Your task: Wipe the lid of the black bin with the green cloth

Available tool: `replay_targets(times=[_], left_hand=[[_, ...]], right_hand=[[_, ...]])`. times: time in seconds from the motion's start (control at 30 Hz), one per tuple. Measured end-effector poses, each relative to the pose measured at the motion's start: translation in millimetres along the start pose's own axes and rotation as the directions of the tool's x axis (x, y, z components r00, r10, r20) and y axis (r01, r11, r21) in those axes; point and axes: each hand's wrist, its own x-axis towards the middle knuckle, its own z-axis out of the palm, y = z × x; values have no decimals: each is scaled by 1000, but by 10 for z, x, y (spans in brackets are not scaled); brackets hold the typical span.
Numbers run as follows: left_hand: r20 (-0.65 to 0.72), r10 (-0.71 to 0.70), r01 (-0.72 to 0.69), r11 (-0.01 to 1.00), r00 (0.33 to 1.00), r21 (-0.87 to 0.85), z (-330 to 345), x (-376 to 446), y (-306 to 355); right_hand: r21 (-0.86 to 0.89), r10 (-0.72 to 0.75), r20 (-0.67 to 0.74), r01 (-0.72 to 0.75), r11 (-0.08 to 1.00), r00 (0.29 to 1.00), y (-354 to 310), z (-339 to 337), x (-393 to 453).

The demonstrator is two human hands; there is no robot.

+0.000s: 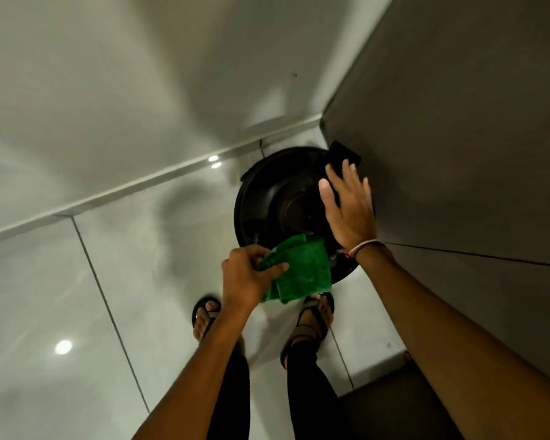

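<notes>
A round black bin (267,198) stands on the floor in the corner, seen from straight above, its domed lid (286,185) facing me. My left hand (248,277) grips a folded green cloth (302,268), which hangs over the near rim of the lid. My right hand (350,208) hovers flat with fingers spread over the lid's right side and holds nothing. A small black flap (343,155) sticks up at the bin's far right edge, beside the wall.
A grey wall (458,122) runs close along the right of the bin. Glossy pale floor tiles (108,281) spread to the left, with a skirting line (172,173) behind the bin. My sandalled feet (315,315) stand just before it.
</notes>
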Motion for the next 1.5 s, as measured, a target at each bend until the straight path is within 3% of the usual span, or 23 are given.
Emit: replay_targets(times=[0.03,0.1,0.17,0.23,0.33,0.43,0.5,0.6,0.73,0.8,1.0,1.2,1.37,1.43,1.5], left_hand=[[58,53,-53,999,997,3,-101,-96,143],[161,152,-155,988,975,6,-313,-267,429],[244,230,-225,973,942,-50,-686,-516,914],[300,306,-276,951,903,-138,-1132,-774,1481],[319,394,-359,919,862,-164,-1800,-1247,2386],[343,502,-470,865,794,-177,-2303,-1816,3286],[351,553,-531,831,756,-165,-2485,-2170,3843],[289,620,-590,784,729,-194,-2526,-2757,4650],[160,732,-689,679,662,-254,-2064,-3356,5524],[115,777,-744,627,619,-232,-1809,-3414,5744],[336,843,-896,445,421,8,-373,-3431,6598],[562,676,-879,337,476,338,304,-2926,6578],[632,601,-868,261,489,423,308,-2913,6359],[635,626,-879,193,453,436,91,-3026,6313],[507,759,-885,192,408,424,-248,-3157,6268]], right_hand=[[182,82,60,-91,979,995,-184,-171,-60],[516,154,304,-299,802,940,-506,-439,-202],[641,87,514,-450,622,853,-879,-861,-454],[707,-18,602,-522,477,799,-1282,-1377,-699],[812,-195,540,-447,375,818,-1875,-2288,-1097],[866,-288,357,-199,459,889,-2400,-3251,-1511],[821,-311,224,-6,571,924,-2681,-3845,-1765],[756,-239,-1,157,635,971,-2956,-4747,-2238],[742,-46,-222,199,640,974,-2926,-5748,-2860],[716,77,-277,153,682,958,-2883,-5971,-2932],[386,312,-410,-147,911,857,-2140,-6635,-2874],[-20,287,-342,-312,950,895,-1727,-6359,-2360],[-319,309,-311,-405,857,899,-1623,-6240,-2236],[-360,285,-350,-410,838,892,-1692,-6262,-2257],[-348,175,-455,-355,868,873,-1901,-6245,-2267]])
